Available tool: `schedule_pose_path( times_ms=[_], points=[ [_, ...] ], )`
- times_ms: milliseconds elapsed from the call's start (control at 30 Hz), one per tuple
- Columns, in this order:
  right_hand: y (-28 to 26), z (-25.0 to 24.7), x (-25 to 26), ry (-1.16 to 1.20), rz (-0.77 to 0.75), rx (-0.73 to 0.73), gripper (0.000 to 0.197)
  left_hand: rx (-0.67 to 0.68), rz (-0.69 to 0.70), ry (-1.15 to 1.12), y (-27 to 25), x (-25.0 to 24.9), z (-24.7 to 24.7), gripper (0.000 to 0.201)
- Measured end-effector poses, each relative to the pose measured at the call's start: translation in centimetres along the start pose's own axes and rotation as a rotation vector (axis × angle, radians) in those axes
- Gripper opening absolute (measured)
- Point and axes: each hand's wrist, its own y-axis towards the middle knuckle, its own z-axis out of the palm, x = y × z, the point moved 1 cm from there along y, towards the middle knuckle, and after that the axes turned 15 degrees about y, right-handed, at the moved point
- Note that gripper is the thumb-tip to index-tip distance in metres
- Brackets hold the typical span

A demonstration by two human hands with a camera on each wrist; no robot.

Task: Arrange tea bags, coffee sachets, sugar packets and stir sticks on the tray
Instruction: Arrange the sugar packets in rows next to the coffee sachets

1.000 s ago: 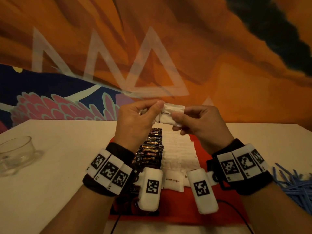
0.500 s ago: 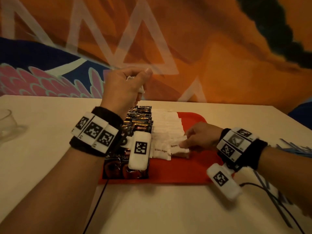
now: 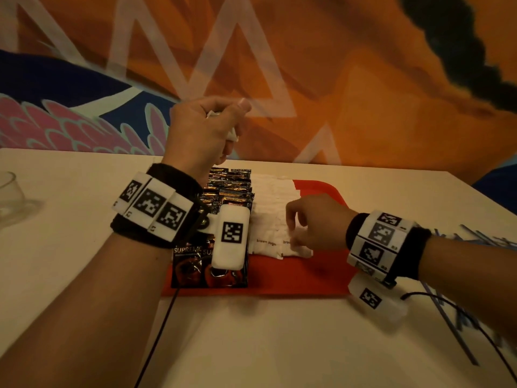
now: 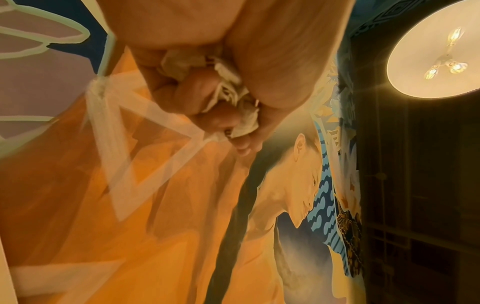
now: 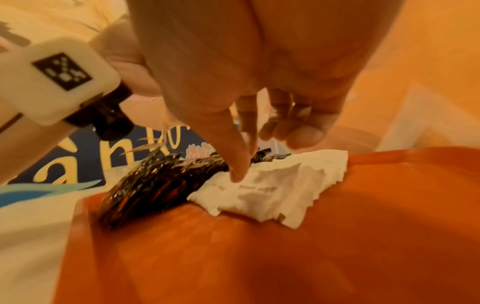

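Note:
My left hand (image 3: 221,127) is raised above the far end of the red tray (image 3: 307,278), and its fist grips a bunch of white sugar packets (image 4: 228,90). My right hand (image 3: 292,228) is low over the tray. Its thumb tip (image 5: 237,172) presses on a white "brown sugar" packet (image 5: 275,191) at the near end of the sugar rows (image 3: 268,208), while the other fingers hang loosely curled above it. Black coffee sachets (image 3: 229,191) lie in overlapping rows left of the sugar. Blue stir sticks (image 3: 475,239) lie on the table to the right of the tray.
A clear glass bowl (image 3: 8,191) stands at the table's left edge. A painted wall rises right behind the table's far edge. Black cables (image 3: 461,312) run across the pale tabletop near my right wrist. The tray's right part (image 3: 316,189) shows bare red.
My right hand took one sugar packet from the bunch, carried it down to the tray and set it at the near end of the sugar row. The left hand stayed raised with the rest.

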Motion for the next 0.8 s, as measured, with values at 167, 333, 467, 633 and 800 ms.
schedule_pose_path(
  times_ms=[167, 333, 467, 633, 800],
  points=[
    [0.2, 1.1, 0.3, -0.056, -0.022, 0.147, 0.014, 0.038, 0.016, -0.013, -0.2, -0.1, 0.1, 0.014],
    [0.6, -0.1, 0.6, -0.08, -0.013, 0.189, 0.022, 0.094, 0.029, -0.008, -0.2, 0.2, 0.2, 0.017],
    [1.1, -4.0, 1.8, 0.07, -0.119, 0.0, 0.024, 0.175, -0.003, -0.014, -0.1, 0.5, 0.5, 0.018],
    [1.6, -6.5, 4.1, 0.527, -0.378, -0.344, 0.017, 0.248, -0.068, -0.085, -0.1, 0.9, 1.0, 0.028],
    [2.4, -5.3, 5.5, 0.777, -0.523, -0.429, 0.023, 0.246, -0.115, -0.129, 0.1, 1.4, 1.2, 0.034]
  ],
)
